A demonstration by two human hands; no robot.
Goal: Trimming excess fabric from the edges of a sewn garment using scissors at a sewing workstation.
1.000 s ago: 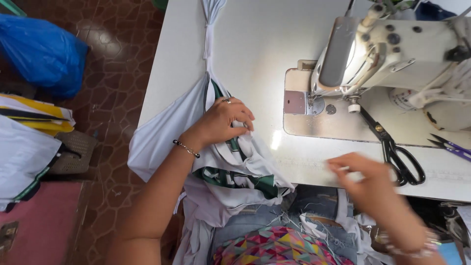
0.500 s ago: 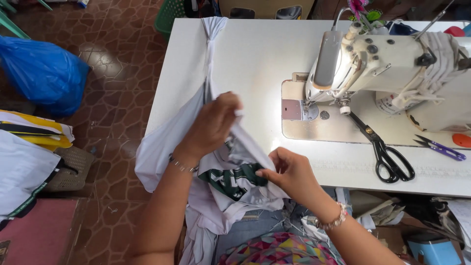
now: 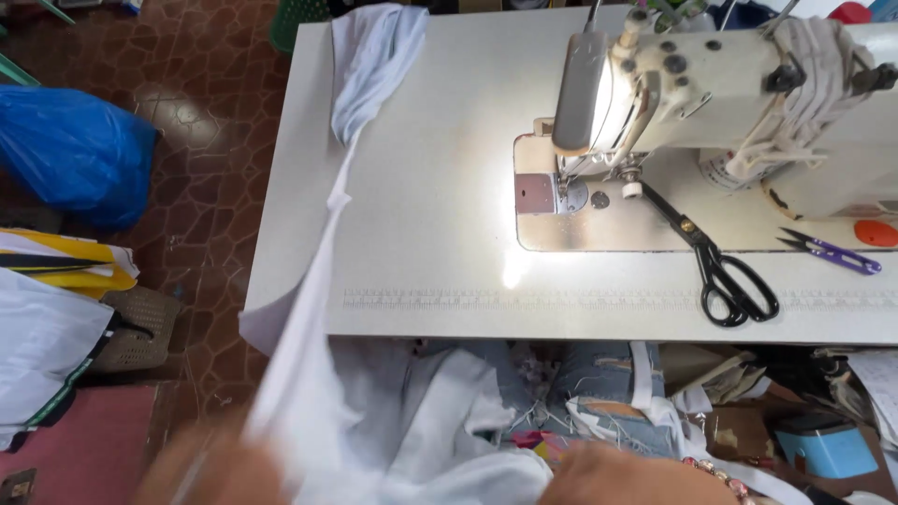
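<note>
Both hands (image 3: 215,468) blurred, on white cloth (image 3: 318,374)

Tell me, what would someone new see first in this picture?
Probably the sewing machine at the table's right end, its lamp throwing a bright patch below the needle. Next, the white cloth running from the table's far left corner down to the blurred hands at the bottom edge. Black scissors lie in front of the machine.

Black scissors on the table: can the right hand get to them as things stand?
Probably yes. The black scissors lie in the open on the table, nothing over them. The right hand is low at the near edge, by the white fabric.
</note>
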